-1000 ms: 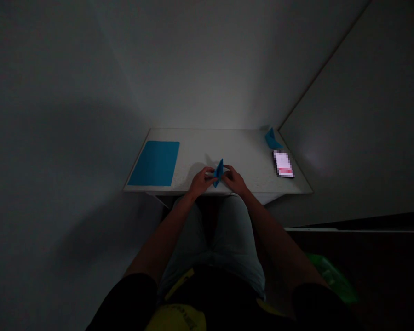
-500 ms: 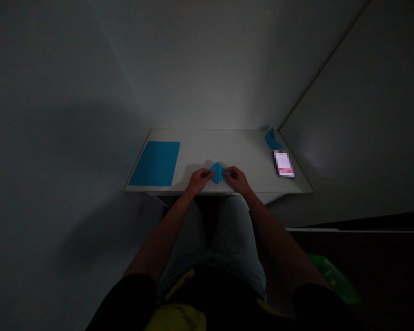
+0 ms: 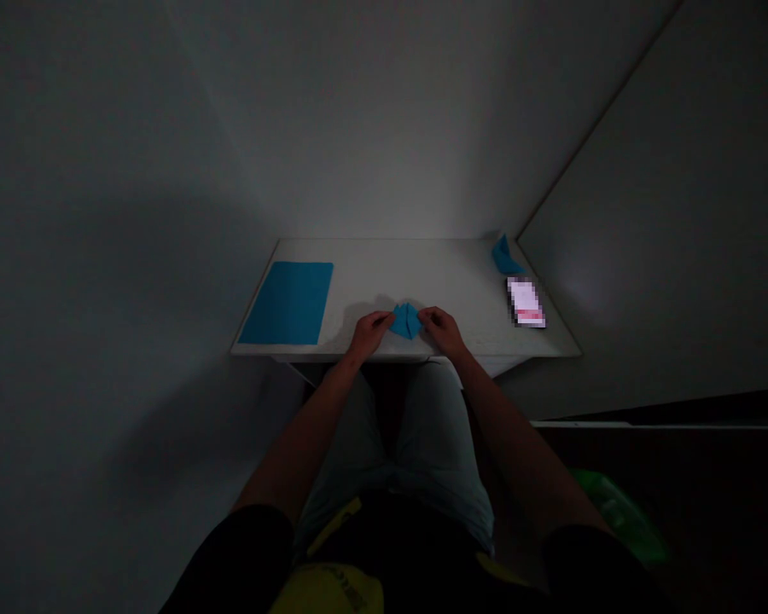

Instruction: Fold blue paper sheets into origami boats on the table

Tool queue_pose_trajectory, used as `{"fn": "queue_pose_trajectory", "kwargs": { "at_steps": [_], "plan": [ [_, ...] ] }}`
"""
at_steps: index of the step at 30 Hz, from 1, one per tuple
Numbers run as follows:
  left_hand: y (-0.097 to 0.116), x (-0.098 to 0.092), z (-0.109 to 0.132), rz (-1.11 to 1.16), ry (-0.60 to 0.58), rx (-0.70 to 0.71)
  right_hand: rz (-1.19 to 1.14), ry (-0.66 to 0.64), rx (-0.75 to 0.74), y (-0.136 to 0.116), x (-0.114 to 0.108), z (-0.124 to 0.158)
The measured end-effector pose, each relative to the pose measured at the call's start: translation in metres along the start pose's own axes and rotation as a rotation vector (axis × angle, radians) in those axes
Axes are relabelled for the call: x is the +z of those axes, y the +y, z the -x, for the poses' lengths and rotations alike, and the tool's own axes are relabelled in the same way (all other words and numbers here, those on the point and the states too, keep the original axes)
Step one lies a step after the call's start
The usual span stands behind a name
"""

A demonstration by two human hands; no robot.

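Where left hand (image 3: 369, 332), right hand (image 3: 444, 330) hold paper (image 3: 405, 321)

The phone (image 3: 526, 304) screen was pixelated, unreadable. The small blue piece (image 3: 504, 256) at the worktop's (image 3: 435, 269) right corner was too small to identify. Whether the left hand (image 3: 369, 331) and right hand (image 3: 443, 329) pinched or only pressed the folded blue paper (image 3: 405, 321) could not be told.
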State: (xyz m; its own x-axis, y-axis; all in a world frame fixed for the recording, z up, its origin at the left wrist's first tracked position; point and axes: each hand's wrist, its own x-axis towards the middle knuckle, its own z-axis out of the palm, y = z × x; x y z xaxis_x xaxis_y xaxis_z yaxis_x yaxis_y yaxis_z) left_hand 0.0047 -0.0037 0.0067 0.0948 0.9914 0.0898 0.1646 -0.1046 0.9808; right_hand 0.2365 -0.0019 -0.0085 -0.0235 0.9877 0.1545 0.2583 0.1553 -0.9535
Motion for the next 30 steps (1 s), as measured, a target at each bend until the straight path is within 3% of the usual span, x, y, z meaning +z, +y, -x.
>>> {"fn": "queue_pose_trajectory", "kwargs": {
  "at_steps": [9,18,25,30],
  "plan": [
    [-0.006,0.002,-0.004,0.231,0.203,-0.051,-0.207,0.108,0.041,-0.001,0.001,-0.001],
    [-0.009,0.002,-0.002,0.31,0.135,-0.081,-0.267,0.117,0.113,-0.006,0.0,0.001],
    [-0.001,-0.003,0.001,0.129,0.063,-0.062,-0.228,0.079,0.076,-0.011,-0.001,0.003],
    [0.0,-0.005,0.001,0.092,0.12,-0.101,-0.068,0.071,0.08,-0.016,-0.005,0.004]
  ]
}}
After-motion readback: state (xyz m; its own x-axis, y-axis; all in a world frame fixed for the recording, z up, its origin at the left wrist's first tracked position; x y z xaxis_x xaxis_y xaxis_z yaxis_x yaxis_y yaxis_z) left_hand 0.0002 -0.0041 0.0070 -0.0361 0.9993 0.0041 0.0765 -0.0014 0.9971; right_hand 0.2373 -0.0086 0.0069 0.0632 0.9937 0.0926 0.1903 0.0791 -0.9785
